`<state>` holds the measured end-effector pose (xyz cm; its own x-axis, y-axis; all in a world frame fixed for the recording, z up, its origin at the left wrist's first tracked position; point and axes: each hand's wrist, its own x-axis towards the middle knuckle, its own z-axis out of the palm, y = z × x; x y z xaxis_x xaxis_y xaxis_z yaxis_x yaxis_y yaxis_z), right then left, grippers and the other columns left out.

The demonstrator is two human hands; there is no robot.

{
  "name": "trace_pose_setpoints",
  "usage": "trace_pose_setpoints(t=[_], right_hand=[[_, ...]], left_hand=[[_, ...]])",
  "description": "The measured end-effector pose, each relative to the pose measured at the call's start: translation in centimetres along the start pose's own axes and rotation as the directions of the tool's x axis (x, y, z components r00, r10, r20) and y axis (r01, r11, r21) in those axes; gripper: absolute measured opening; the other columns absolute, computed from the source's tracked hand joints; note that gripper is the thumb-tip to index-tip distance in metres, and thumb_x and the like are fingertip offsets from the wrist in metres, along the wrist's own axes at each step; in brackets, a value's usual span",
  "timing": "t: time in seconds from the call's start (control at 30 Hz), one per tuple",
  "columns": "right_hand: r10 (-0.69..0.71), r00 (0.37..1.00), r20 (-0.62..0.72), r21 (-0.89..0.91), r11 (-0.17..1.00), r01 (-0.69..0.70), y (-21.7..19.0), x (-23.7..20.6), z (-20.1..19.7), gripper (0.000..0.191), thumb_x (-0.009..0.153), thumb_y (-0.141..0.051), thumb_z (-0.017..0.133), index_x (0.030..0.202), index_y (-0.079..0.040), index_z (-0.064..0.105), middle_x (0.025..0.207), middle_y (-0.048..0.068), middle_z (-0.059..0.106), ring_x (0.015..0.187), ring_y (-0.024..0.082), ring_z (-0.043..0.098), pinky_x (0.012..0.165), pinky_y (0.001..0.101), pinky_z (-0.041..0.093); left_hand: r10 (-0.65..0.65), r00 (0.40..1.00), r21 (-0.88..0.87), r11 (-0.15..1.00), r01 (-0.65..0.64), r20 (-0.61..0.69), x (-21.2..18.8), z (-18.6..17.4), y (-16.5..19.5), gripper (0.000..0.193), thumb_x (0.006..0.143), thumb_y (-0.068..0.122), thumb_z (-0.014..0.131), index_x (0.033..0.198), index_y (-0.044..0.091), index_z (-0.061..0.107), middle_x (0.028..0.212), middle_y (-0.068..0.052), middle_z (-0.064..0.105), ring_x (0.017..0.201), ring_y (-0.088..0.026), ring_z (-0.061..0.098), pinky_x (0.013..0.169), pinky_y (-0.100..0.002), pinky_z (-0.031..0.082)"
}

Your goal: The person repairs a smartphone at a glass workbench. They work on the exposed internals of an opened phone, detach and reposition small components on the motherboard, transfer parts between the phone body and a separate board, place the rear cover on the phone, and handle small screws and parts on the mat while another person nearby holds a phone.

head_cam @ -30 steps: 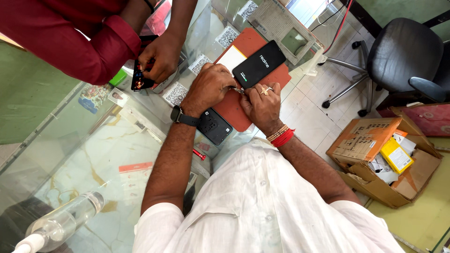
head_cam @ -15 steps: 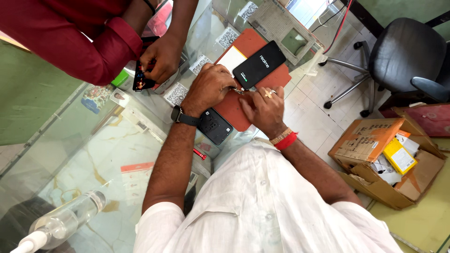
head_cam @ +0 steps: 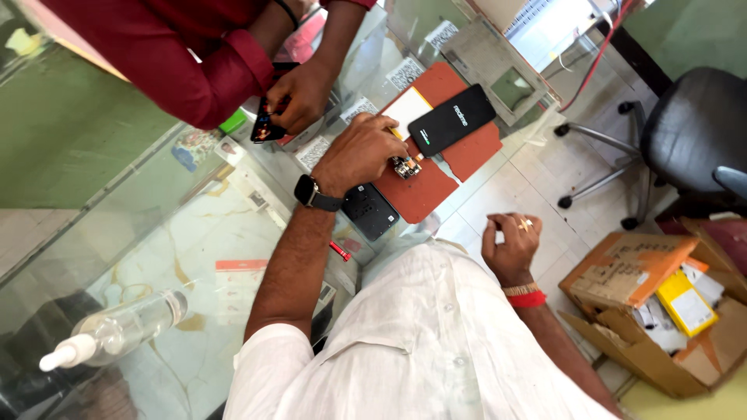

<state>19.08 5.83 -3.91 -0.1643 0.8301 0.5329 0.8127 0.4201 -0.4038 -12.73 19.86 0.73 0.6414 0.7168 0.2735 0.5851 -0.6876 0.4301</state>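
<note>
- The left hand (head_cam: 359, 152), a black smartwatch (head_cam: 310, 191) on its wrist, curls palm-down on a flat rust-red work mat (head_cam: 424, 198), fingertips pinched on a small, bumpy circuit board part (head_cam: 405, 166).
- Just beyond those fingers lies a glossy black slab phone (head_cam: 451, 119), touching the part by a thin ribbon; beside it sits a white and yellow card (head_cam: 406, 109).
- Under the wrist rests a matte black rectangular phone back (head_cam: 370, 211), on the smooth glass counter (head_cam: 194, 257).
- The right hand (head_cam: 510, 245) hangs off the counter, loosely closed and well apart from the mat; I cannot tell whether it holds anything.
- Another person's hand (head_cam: 305, 95), in a dark red sleeve, grips a small dark device (head_cam: 264, 127).
</note>
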Motion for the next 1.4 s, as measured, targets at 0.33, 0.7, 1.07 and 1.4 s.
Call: trace_pose_setpoints(t=[0.33,0.7,1.07,1.4], right_hand=[[0.144,0.983,0.117,0.029,0.989,-0.148,0.8,-1.9,0.4,0.006,0.094,-0.004,0.059,0.088,-0.005,0.060,0.072,0.009,0.061,0.068,0.029,0.055,0.088,0.0432,0.042],[0.627,0.637,0.447,-0.333,0.778,-0.532,0.0,-4.7,0.6,0.022,0.100,-0.023,0.051,0.095,-0.006,0.063,0.083,0.023,0.070,0.078,0.045,0.065,0.076,0.0528,0.048],[0.645,0.343,0.683,-0.500,0.755,-0.425,4.2,-2.5,-2.2,0.039,0.098,-0.038,0.050,0.110,-0.008,0.071,0.104,0.025,0.074,0.104,0.046,0.067,0.089,0.0538,0.052],[0.416,0.289,0.862,-0.309,0.884,-0.350,9.8,-1.6,-3.4,0.029,0.095,-0.033,0.055,0.101,-0.010,0.071,0.099,0.024,0.074,0.101,0.046,0.067,0.086,0.0531,0.054]], left_hand=[[-0.094,0.994,0.086,0.992,0.089,0.054,-0.6,-2.1,1.6,0.023,0.079,0.000,0.066,0.096,0.009,0.079,0.101,-0.010,0.076,0.112,-0.028,0.068,0.097,-0.045,0.049],[-0.520,0.762,0.028,0.819,0.573,-0.385,-7.1,-4.0,0.0,0.016,0.089,0.020,0.075,0.093,0.004,0.073,0.094,-0.012,0.073,0.093,-0.035,0.066,0.081,-0.050,0.051],[-0.556,0.662,-0.140,0.808,0.572,-0.503,-9.3,-3.0,-0.3,0.017,0.089,0.019,0.078,0.083,0.004,0.072,0.082,-0.011,0.070,0.078,-0.032,0.066,0.068,-0.045,0.050],[-0.705,0.493,-0.379,0.698,0.607,-0.510,-14.2,-3.8,-1.9,0.039,0.088,0.018,0.088,0.071,-0.003,0.060,0.061,-0.009,0.060,0.052,-0.016,0.050,0.052,-0.032,0.041]])
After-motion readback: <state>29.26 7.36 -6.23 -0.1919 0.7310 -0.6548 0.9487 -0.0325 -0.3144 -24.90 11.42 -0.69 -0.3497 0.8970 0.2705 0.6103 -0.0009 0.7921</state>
